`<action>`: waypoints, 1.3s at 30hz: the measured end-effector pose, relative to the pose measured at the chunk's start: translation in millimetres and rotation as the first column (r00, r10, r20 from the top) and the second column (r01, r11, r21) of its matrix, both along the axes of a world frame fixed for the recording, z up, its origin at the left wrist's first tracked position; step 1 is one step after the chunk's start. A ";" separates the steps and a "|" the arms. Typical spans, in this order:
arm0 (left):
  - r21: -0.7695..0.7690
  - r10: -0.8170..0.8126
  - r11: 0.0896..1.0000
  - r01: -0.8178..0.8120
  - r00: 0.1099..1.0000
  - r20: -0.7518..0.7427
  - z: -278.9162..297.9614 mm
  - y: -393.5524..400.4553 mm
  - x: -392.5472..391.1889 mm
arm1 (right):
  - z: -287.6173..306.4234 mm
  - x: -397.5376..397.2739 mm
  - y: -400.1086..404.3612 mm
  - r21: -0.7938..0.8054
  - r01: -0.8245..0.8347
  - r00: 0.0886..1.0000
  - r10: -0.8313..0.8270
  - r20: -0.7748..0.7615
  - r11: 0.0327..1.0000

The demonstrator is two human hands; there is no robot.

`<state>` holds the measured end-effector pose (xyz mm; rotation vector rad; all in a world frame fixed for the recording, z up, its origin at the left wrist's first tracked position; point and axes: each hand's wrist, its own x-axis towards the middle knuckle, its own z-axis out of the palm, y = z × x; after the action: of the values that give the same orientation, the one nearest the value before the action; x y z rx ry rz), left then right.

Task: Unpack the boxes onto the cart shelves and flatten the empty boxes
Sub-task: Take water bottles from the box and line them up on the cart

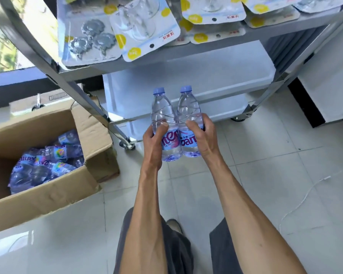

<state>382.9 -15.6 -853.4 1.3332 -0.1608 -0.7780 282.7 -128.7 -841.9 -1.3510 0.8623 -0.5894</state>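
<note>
We can read only fragments. On the blue label of the left bottle [165, 123] we make out large pink letters, upside down, something like "ten"; the right bottle [190, 119] shows "gan" or similar, also inverted and cut off by the fingers. The same pink lettering appears on bottles in the cardboard box [48, 190] at left, too broken up to spell. The blister packs [147, 34] along the top carry small red Chinese characters and yellow round stickers, too small for us to read.
</note>
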 end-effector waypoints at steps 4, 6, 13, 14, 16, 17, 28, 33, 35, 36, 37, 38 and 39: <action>-0.057 0.049 0.997 -0.047 0.998 0.025 -13.8 -11.1 16.3 | -10.0 20.0 -14.0 -0.089 -0.051 0.998 0.053 0.022 0.995; -0.088 0.059 0.995 -0.054 0.996 0.063 -11.4 -20.9 27.5 | -10.5 30.9 -24.0 -0.151 -0.081 0.996 0.085 0.022 0.985; -0.191 0.096 0.980 -0.053 0.970 0.222 -20.2 -32.7 48.9 | -15.9 49.2 -33.6 -0.268 -0.074 0.981 0.119 0.153 0.961; -0.208 0.105 0.977 -0.054 0.964 0.243 -19.3 -32.3 48.3 | -16.9 48.6 -33.0 -0.268 -0.081 0.976 0.131 0.174 0.960; -0.210 0.137 0.975 -0.078 0.949 0.284 -20.0 -30.4 42.5 | -17.9 42.2 -32.4 -0.284 -0.101 0.969 0.160 0.190 0.954; -0.205 0.143 0.975 -0.084 0.946 0.292 -20.4 -28.7 38.5 | -18.0 37.4 -31.2 -0.286 -0.109 0.968 0.167 0.188 0.952; -0.216 0.221 0.964 -0.156 0.921 0.320 -0.9 4.3 -24.8 | -10.8 -38.7 11.2 -0.217 -0.083 0.954 0.140 0.264 0.973; -0.266 0.261 0.946 -0.185 0.921 0.288 7.3 8.0 -58.5 | 6.3 -67.9 10.2 -0.192 -0.077 0.942 0.134 0.308 0.978; -0.296 0.260 0.938 -0.178 0.927 0.269 8.4 9.5 -71.4 | 11.6 -79.2 10.6 -0.186 -0.066 0.940 0.124 0.319 0.980; -0.307 0.257 0.936 -0.170 0.928 0.269 9.1 9.7 -76.9 | 13.2 -84.4 11.1 -0.189 -0.063 0.939 0.122 0.320 0.980; -0.312 0.250 0.937 -0.160 0.928 0.276 8.6 10.6 -82.6 | 13.6 -90.8 12.7 -0.195 -0.058 0.938 0.120 0.324 0.979; -0.314 0.243 0.938 -0.148 0.927 0.286 7.7 11.6 -87.9 | 13.3 -97.3 14.5 -0.205 -0.051 0.938 0.117 0.327 0.977; -0.320 0.235 0.938 -0.135 0.926 0.296 6.9 11.5 -92.5 | 12.4 -102.8 15.2 -0.221 -0.045 0.938 0.117 0.326 0.974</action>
<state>290.4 -4.1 -846.5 1.1644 -0.3953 -0.3454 179.9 -113.5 -829.5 -1.4151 0.4711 -0.8381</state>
